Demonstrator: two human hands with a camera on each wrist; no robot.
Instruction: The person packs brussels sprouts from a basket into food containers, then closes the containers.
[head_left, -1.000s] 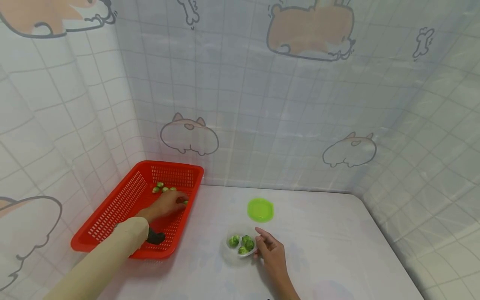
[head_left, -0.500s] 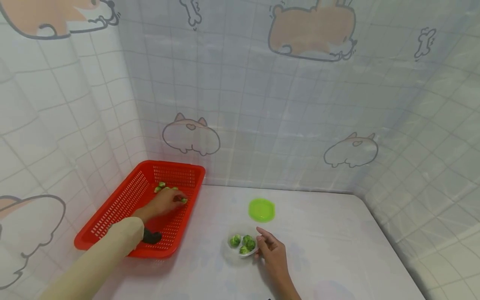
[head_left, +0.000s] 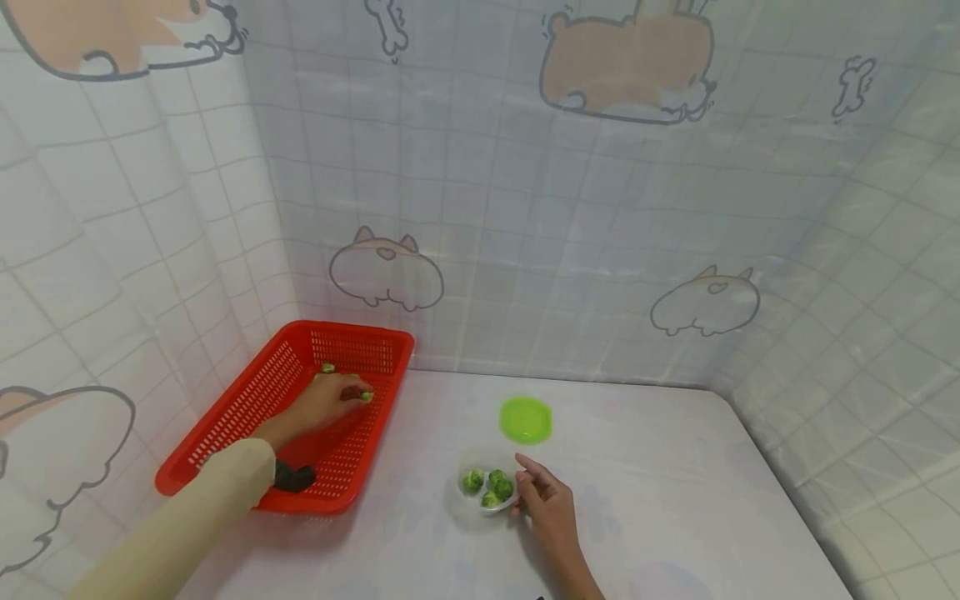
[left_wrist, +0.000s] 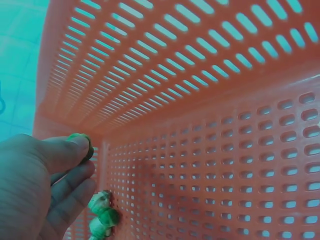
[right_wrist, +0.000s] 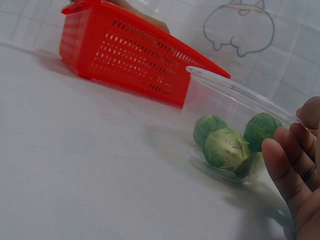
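In the head view, my left hand (head_left: pixel 318 402) is inside the red plastic basket (head_left: pixel 405 358) and pinches a small Brussels sprout (head_left: pixel 366 397) between thumb and fingers. From the left wrist this sprout (left_wrist: pixel 86 147) shows only partly past the thumb. Below it, more sprouts (left_wrist: pixel 103 216) lie at the basket's end. My right hand (head_left: pixel 551 507) is beside a clear round plastic tub (right_wrist: pixel 205 87), its relaxed fingers against the tub's right side. Several sprouts (right_wrist: pixel 227 150) sit in the tub, which stands upright without a lid.
A bright green round lid (head_left: pixel 526 420) lies flat on the white-covered table (head_left: pixel 645 467), just behind the tub. Sheeting printed with cartoon dogs (head_left: pixel 386 271) encloses the back and sides. A dark device (head_left: pixel 294 477) is under the left wrist.
The left hand has drawn slightly left and up within the basket, bringing the pinched sprout along, which now shows more clearly. The right hand and tub have stayed in place.
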